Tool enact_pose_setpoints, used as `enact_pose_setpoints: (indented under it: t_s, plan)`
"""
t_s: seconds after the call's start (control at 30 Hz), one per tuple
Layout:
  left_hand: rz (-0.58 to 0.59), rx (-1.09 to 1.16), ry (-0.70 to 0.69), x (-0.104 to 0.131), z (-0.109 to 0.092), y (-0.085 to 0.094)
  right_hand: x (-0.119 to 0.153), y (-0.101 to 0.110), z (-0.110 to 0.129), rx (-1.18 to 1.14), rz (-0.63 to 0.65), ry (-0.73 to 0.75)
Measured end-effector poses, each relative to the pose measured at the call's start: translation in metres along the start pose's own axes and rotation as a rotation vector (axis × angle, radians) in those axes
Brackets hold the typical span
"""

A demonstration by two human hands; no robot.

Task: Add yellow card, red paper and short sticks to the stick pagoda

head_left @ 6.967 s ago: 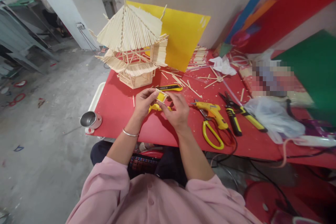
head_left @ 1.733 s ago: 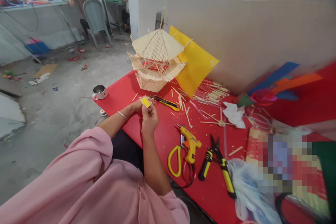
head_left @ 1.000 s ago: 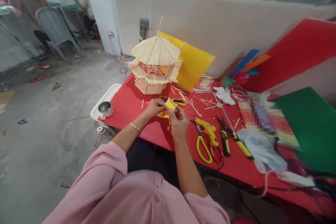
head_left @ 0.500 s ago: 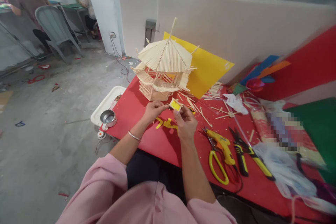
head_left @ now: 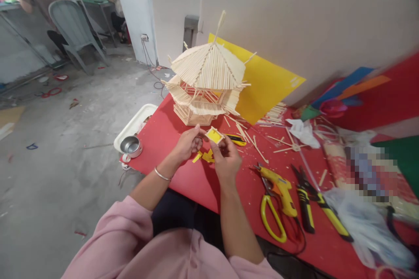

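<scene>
A small tray-like frame of pale sticks with a yellow inside [head_left: 215, 136] is pinched between the thumb and fingers of my right hand [head_left: 227, 157]. Close on its left is my left hand [head_left: 187, 144], one finger reaching to the frame's edge, the other fingers loosely curled and apart. Nothing shows in that hand. Yellow paper scraps [head_left: 207, 156] lie on the table just below the frame. A yellow-and-black cutter knife [head_left: 237, 140] rests behind my right hand. Beyond both hands stands a pavilion model made of thin wooden sticks [head_left: 209, 72].
On the red table [head_left: 196, 187], a yellow glue gun [head_left: 279, 187], yellow-handled scissors [head_left: 273, 222] and pliers [head_left: 306, 209] lie to the right. Loose sticks [head_left: 255, 141] and a plastic bag [head_left: 363, 226] are there too. A metal cup [head_left: 131, 146] stands at the left edge.
My view has shifted slightly. The frame has tilted in my right hand, showing more of its yellow inside. My left hand has drawn back a little, its fingers more raised.
</scene>
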State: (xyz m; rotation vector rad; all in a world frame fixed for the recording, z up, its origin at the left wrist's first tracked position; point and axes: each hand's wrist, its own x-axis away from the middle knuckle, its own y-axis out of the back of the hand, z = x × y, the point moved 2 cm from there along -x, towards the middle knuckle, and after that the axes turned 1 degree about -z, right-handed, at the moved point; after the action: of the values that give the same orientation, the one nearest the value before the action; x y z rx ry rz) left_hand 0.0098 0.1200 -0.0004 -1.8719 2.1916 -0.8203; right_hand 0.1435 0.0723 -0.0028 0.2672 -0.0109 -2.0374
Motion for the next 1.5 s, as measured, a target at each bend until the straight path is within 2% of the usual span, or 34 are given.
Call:
enact_pose_setpoints:
  t_s: [0.1, 0.3, 0.57, 0.77, 0.93, 1.5]
  plan:
    - [0.024, -0.007, -0.048, 0.002, 0.001, 0.0, -0.001, -0.001, -0.005, 0.028, 0.012, -0.027]
    - [0.015, -0.034, -0.131, 0.005, 0.001, 0.001, -0.001, 0.0, -0.008, 0.085, 0.022, 0.026]
    - [-0.049, -0.084, -0.13, 0.008, -0.003, -0.002, 0.0, 0.001, 0.002, 0.105, 0.025, 0.064]
    - [-0.095, -0.11, -0.118, 0.008, -0.002, 0.0, 0.003, 0.0, 0.002, 0.043, -0.013, 0.066]
    - [-0.114, -0.128, -0.108, 0.008, -0.001, 0.001, 0.004, 0.001, 0.001, 0.07, 0.003, 0.064]
    - [-0.082, -0.106, -0.12, 0.009, -0.001, 0.0, 0.004, 0.001, -0.01, 0.085, -0.004, 0.086]
